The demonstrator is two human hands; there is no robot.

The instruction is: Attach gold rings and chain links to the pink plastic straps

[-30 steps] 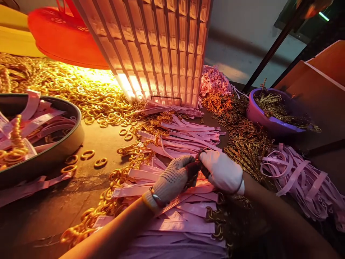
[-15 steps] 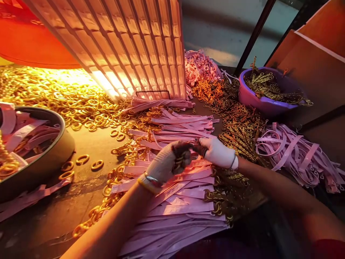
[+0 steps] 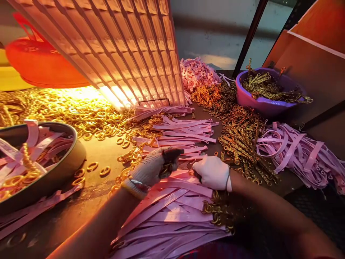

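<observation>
My left hand (image 3: 157, 166), in a white knit glove with dark fingertips, hovers over the stacked pink straps (image 3: 185, 217). Its forefinger points right while the other fingers curl round small dark-gold metal pieces (image 3: 167, 168); their exact kind is unclear. Just to the right, my right hand (image 3: 214, 172), gloved in white, is closed with fingertips low on the straps. A small metal ring shows by its fingertips; whether it is pinched, I cannot tell. Gold chain ends (image 3: 215, 208) hang at the stack's right side, and gold rings line its left side.
A round pan (image 3: 71, 169) of pink straps and gold rings stands at left. Behind lie heaped gold rings (image 3: 99, 120) and a ribbed translucent panel (image 3: 134, 54). At right are a purple basin (image 3: 265, 102) of chains, loose chains (image 3: 239, 136) and a pink strap pile (image 3: 299, 154).
Both hands have moved nearer to me and drawn apart; my right hand has dropped lower over the straps. The view has shifted, so the pan and an orange bag show more.
</observation>
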